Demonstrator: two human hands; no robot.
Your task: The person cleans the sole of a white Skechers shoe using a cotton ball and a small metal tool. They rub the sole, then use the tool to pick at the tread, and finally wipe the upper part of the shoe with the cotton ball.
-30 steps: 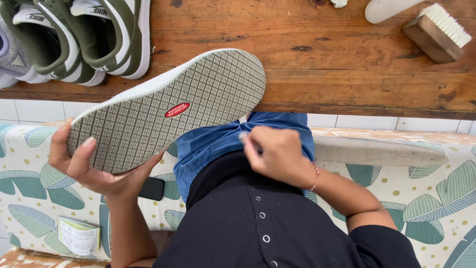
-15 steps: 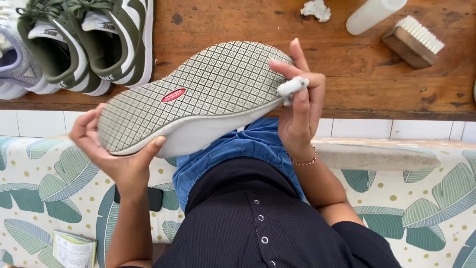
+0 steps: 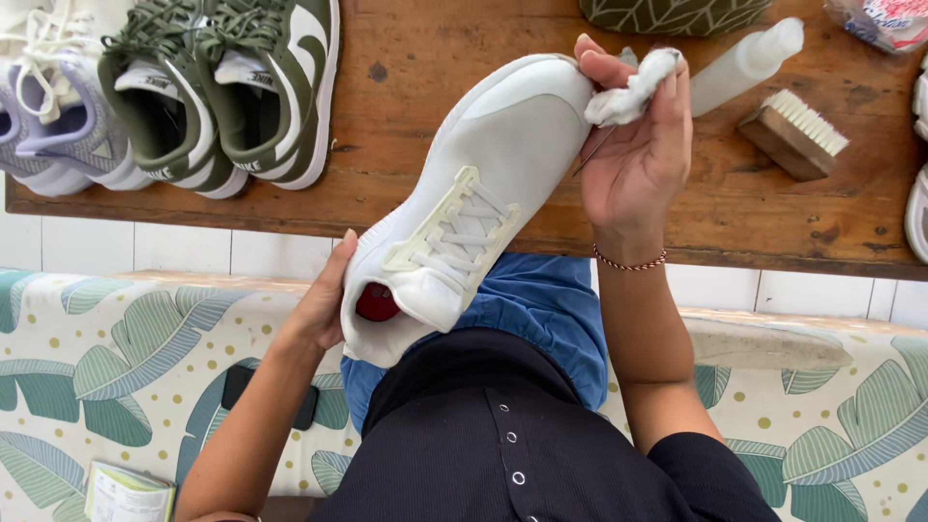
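Left hand (image 3: 324, 304) fingers clasp the white sneaker (image 3: 474, 193) by its heel — right hand (image 3: 633, 145) fingers pinch a white wipe (image 3: 633, 87) against its toe, above the wooden tabletop (image 3: 464, 39).

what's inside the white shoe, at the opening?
Inside the white shoe, a red patch of lining or insole shows at the heel opening. The rest of the interior is hidden by the upper and laces. The left hand cups the heel; the right hand presses a white wad to the toe.
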